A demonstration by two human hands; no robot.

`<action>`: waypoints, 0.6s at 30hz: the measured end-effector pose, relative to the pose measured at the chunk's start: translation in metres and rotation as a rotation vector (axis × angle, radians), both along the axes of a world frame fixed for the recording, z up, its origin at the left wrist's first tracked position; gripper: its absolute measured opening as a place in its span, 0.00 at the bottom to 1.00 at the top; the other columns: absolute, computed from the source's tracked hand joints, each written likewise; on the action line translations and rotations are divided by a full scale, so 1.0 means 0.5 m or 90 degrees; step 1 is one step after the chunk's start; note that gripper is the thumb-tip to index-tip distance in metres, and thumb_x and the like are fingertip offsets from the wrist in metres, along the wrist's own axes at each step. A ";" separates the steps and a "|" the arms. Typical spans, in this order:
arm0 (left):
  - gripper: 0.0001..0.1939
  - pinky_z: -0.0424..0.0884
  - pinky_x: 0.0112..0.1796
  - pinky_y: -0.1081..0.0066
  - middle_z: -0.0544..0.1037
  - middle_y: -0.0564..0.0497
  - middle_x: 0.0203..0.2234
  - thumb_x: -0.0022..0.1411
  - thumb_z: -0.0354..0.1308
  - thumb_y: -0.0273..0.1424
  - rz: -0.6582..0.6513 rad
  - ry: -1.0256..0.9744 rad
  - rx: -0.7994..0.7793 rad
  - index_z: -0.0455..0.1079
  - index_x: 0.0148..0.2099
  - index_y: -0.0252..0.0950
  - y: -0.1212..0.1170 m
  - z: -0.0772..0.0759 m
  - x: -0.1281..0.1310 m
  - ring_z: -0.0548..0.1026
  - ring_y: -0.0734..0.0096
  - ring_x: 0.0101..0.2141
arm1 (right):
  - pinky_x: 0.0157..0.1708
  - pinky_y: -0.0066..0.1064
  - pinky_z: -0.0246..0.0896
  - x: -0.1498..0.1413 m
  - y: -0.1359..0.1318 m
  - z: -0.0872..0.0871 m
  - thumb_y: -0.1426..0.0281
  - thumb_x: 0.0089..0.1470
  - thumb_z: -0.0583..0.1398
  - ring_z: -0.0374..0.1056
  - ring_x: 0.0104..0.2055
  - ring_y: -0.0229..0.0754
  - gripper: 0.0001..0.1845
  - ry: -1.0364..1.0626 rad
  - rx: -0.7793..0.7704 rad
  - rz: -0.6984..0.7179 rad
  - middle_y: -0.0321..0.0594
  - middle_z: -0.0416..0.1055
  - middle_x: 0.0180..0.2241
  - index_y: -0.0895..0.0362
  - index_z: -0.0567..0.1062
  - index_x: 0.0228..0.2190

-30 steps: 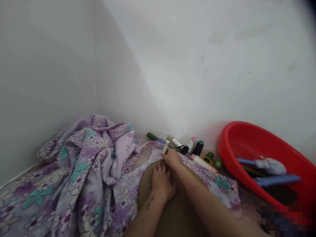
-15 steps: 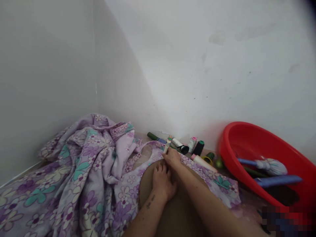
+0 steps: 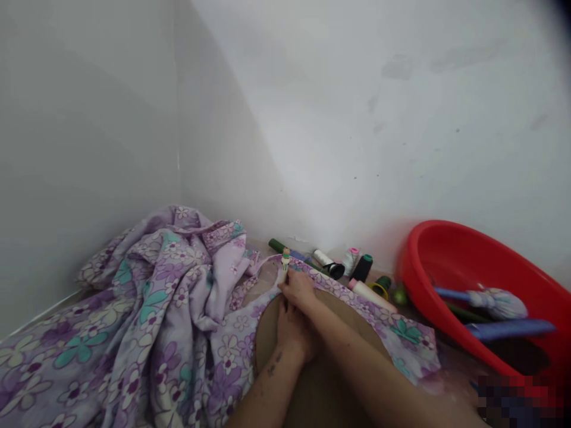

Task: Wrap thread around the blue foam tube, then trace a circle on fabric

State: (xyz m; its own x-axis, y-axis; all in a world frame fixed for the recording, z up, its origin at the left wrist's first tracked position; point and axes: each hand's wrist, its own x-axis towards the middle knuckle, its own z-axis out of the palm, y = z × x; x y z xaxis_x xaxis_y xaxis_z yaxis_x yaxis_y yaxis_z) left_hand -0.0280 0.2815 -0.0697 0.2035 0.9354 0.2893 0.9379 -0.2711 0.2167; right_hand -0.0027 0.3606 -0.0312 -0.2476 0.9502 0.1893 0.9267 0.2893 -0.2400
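Note:
My right hand is closed round a slim white pen with a small coloured figure on its top end. The pen stands nearly upright at the far left edge of a brown rounded board; its tip is hidden by my fingers. My left hand lies flat on the board, its fingers partly covered by my right hand. Beneath the board spreads lilac floral fabric, with a crumpled heap of it on the left.
Along the wall lie a white thread spool, a black thread cone, a cream thread cone and a dark green rod. A red basin at the right holds a blue-handled brush or mop head.
My right hand has moved left with the pen, which now stands more upright. It now overlaps my left hand's fingers. The view has shifted slightly.

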 end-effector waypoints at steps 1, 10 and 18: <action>0.27 0.40 0.51 0.52 0.55 0.49 0.56 0.57 0.40 0.41 0.003 -0.002 0.000 0.52 0.58 0.41 0.000 0.000 0.000 0.47 0.49 0.55 | 0.33 0.31 0.57 0.002 0.001 0.000 0.65 0.45 0.54 0.67 0.37 0.46 0.13 0.000 0.001 0.001 0.44 0.72 0.33 0.57 0.72 0.32; 0.28 0.40 0.51 0.49 0.56 0.46 0.55 0.57 0.40 0.43 0.014 0.007 -0.001 0.51 0.58 0.39 0.003 -0.007 0.003 0.47 0.47 0.54 | 0.32 0.30 0.57 0.000 0.005 -0.002 0.66 0.43 0.55 0.67 0.36 0.47 0.13 0.008 0.000 -0.007 0.46 0.72 0.32 0.59 0.72 0.31; 0.26 0.40 0.51 0.48 0.57 0.46 0.55 0.57 0.40 0.41 0.010 0.004 0.010 0.52 0.58 0.40 0.006 -0.007 0.003 0.47 0.47 0.54 | 0.30 0.29 0.56 0.006 0.002 0.001 0.65 0.44 0.54 0.67 0.35 0.47 0.14 0.033 -0.011 0.002 0.45 0.72 0.32 0.59 0.71 0.33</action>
